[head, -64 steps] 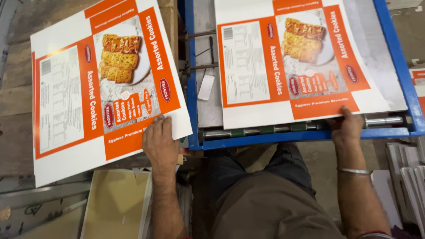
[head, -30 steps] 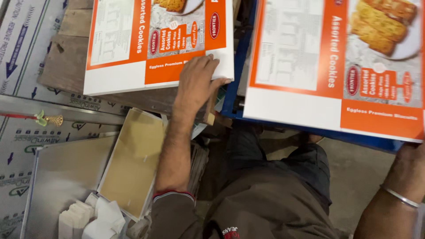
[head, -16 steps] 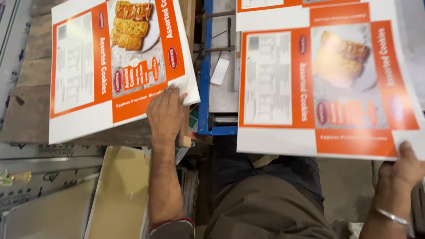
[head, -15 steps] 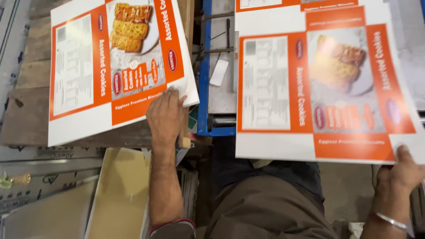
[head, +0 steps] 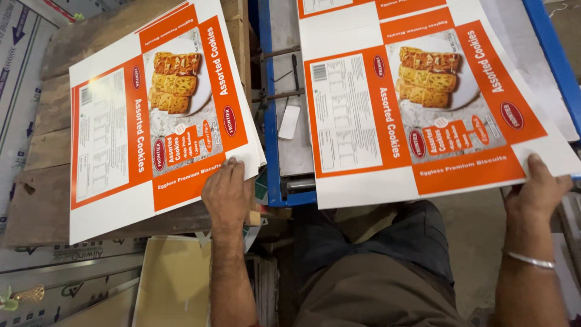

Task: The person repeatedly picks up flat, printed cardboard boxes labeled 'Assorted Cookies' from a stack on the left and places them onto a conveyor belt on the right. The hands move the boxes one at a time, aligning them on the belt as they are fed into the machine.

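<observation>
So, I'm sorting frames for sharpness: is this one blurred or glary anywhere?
Head view: both printed sheets, left and right, look sharp; no strong glare on either; left hand and right hand are crisp; the lap below sits in dimmer light.

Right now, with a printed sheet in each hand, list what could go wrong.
1. The right hand grips only the near corner of the right carton sheet, so it may sag or crease over the blue machine frame.
2. The left hand rests on the corner of the left sheet stack, whose near edge overhangs the wooden table; sheets could slide off.
</observation>
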